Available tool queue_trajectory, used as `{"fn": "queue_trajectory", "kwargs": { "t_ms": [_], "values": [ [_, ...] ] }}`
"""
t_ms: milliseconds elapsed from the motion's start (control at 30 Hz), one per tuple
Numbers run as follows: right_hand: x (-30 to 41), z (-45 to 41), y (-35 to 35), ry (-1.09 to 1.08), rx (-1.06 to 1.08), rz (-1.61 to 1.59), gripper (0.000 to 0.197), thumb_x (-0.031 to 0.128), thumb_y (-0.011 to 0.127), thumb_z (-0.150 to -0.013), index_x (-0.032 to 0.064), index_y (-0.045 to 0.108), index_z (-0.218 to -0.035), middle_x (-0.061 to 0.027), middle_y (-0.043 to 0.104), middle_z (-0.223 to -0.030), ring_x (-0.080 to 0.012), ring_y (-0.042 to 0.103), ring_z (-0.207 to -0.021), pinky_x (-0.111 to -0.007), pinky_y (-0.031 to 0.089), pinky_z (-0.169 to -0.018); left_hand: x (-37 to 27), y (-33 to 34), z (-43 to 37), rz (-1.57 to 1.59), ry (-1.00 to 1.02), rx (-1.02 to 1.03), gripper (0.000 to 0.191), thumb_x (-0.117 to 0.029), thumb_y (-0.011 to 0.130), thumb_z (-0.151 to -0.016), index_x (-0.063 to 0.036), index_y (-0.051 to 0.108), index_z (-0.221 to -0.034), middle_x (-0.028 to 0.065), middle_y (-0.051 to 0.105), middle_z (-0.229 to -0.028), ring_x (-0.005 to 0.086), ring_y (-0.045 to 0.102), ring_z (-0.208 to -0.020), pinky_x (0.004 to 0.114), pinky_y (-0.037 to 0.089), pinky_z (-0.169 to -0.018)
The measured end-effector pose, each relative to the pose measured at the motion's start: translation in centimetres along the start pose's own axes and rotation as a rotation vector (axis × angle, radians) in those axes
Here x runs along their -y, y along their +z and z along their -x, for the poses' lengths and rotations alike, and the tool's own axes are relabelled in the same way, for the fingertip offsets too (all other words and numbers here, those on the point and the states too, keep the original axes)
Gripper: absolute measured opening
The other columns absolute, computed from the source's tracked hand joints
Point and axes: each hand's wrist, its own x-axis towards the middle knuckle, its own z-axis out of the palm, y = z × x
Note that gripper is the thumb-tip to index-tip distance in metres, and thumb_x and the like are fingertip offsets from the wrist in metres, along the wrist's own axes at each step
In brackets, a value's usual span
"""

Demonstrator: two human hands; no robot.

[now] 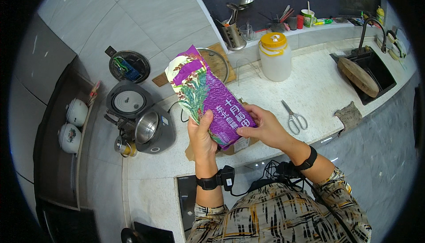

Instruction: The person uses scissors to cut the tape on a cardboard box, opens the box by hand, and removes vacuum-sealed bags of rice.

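Observation:
Both my hands hold a purple, green and cream plastic packet (212, 97) that bears printing, tilted over the counter. My left hand (203, 135) grips its lower left edge with the thumb on the front. At its lower right corner, my right hand (264, 127) pinches the packet between thumb and fingers. Under the packet, partly hidden, lies a brown cardboard piece or box (244, 143). To the right of my right hand lie grey-handled scissors (294, 117). A cooker with its lid raised and a steel inner pot (147, 127) stands left of my left hand.
A yellow-lidded plastic jar (275, 62) stands behind, near a wire rack (247, 70) and a glass lid (217, 64) against a wooden board. A round chopping board (358, 77) leans across the black sink (382, 70). A grey cloth (349, 117) hangs over the counter's front edge.

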Motion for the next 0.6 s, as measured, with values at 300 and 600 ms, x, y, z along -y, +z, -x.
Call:
{"fn": "queue_trajectory", "kwargs": {
  "t_ms": [300,600],
  "values": [
    [0.2,-0.2,-1.1,0.150,0.147,-0.218,0.045,0.013,0.063,-0.089,-0.0058,0.045,-0.126,-0.0117,0.061,-0.104,-0.0142,0.063,-0.084,-0.026,0.056,-0.065,1.1,-0.2,0.3,-0.093,0.095,-0.104,0.037,-0.023,0.064,-0.091,0.0005,0.054,-0.118,0.0075,0.063,-0.107,0.0136,0.062,-0.088,0.029,0.051,-0.078],
    [-0.5,-0.6,-1.7,0.139,0.204,-0.255,0.045,0.011,0.061,-0.089,-0.0069,0.043,-0.126,-0.0122,0.061,-0.106,-0.0155,0.064,-0.086,-0.027,0.057,-0.067,1.1,0.7,0.7,-0.290,0.195,-0.180,0.034,-0.023,0.059,-0.094,0.0021,0.054,-0.116,0.0067,0.062,-0.107,0.0111,0.058,-0.090,0.026,0.046,-0.080]
  ]
}}
